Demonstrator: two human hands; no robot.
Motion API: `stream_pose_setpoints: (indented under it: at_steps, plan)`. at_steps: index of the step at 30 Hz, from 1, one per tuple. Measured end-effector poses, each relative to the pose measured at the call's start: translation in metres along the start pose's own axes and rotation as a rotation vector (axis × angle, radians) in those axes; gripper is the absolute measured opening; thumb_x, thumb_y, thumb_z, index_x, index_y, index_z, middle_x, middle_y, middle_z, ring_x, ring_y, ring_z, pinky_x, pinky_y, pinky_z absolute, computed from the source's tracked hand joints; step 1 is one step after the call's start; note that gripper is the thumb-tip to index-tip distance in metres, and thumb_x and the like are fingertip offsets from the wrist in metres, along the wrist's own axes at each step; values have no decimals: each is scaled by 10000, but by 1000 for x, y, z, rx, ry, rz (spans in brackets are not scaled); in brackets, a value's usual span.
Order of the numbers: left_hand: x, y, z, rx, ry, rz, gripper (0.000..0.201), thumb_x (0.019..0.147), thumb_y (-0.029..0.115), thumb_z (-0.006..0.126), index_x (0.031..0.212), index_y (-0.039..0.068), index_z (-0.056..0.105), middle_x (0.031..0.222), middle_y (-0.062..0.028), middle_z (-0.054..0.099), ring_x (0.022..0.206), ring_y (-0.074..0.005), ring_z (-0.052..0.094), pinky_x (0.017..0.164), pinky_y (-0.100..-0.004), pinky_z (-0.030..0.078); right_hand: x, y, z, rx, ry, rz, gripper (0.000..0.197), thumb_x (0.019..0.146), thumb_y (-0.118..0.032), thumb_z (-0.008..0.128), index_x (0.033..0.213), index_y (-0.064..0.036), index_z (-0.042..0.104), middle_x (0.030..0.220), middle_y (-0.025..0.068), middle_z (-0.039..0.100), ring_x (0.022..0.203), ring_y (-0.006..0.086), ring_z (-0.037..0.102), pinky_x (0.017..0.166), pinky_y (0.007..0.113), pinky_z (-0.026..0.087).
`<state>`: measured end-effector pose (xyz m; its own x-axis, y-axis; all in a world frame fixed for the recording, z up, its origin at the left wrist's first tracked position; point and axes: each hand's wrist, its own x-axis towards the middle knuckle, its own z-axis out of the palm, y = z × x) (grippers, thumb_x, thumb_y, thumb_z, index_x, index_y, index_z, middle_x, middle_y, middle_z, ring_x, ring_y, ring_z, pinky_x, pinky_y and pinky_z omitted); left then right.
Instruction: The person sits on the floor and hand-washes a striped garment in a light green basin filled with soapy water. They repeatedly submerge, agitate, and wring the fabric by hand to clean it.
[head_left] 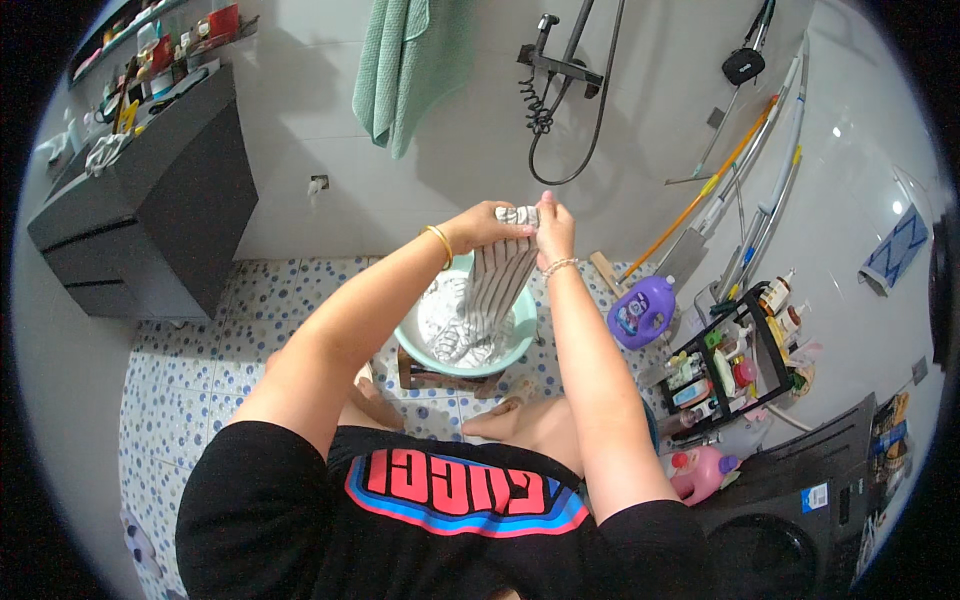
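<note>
A white garment with dark stripes (500, 275) stretches up from a pale green basin (527, 325). My left hand (480, 226) pinches its raised end from the left, thumb pointing right. On the other side my right hand (555, 234) grips the same end, its fingers closed on the fabric. The lower part of the cloth lies bunched in the basin among white suds or wet white fabric; I cannot tell which. Under the basin, a small brown stool (409, 373) shows partly.
A purple detergent jug (642, 312) stands right of the basin, by a black rack of bottles (735, 365). A pink jug (703, 473) is near a dark washing machine (800, 500). Mop poles (705, 195) lean at right; a dark cabinet (170, 190) hangs left. A green towel (410, 75) hangs ahead.
</note>
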<state>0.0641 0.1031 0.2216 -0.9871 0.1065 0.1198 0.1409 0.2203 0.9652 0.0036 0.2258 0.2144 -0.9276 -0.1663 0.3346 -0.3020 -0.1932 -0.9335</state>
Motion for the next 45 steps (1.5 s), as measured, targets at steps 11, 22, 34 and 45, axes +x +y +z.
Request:
stream_pose_setpoints:
  at_steps: [11, 22, 34, 45]
  plan:
    - [-18, 68, -24, -622, 173, -77, 291, 760, 220, 600, 921, -14, 538, 857, -107, 583, 757, -189, 578, 690, -324, 479, -73, 46, -13, -85, -309, 206, 234, 746, -179, 596, 865, 6, 518, 850, 76, 548, 799, 182, 517, 749, 292, 415]
    - [8, -86, -34, -485, 435, -335, 244, 872, 157, 376, 1070, 40, 460, 886, -70, 541, 793, -169, 521, 699, -405, 449, -17, 53, -16, 93, -83, -99, 253, 679, -48, 487, 930, -30, 501, 720, 4, 481, 616, 84, 429, 569, 202, 377]
    - [33, -166, 34, -1091, 358, -504, 240, 849, 244, 392, 947, 65, 518, 891, -65, 573, 788, -176, 564, 666, -341, 481, -8, 152, 13, -723, -124, -509, 237, 789, -205, 489, 634, -27, 511, 606, 156, 538, 545, 320, 527, 487, 390, 424]
    - [55, -197, 28, -957, 570, -621, 206, 858, 206, 402, 764, 46, 491, 698, -53, 508, 528, -132, 460, 460, -300, 396, 5, 178, 26, -817, -163, -119, 289, 852, -230, 394, 700, -8, 500, 590, 194, 529, 532, 342, 531, 473, 395, 418]
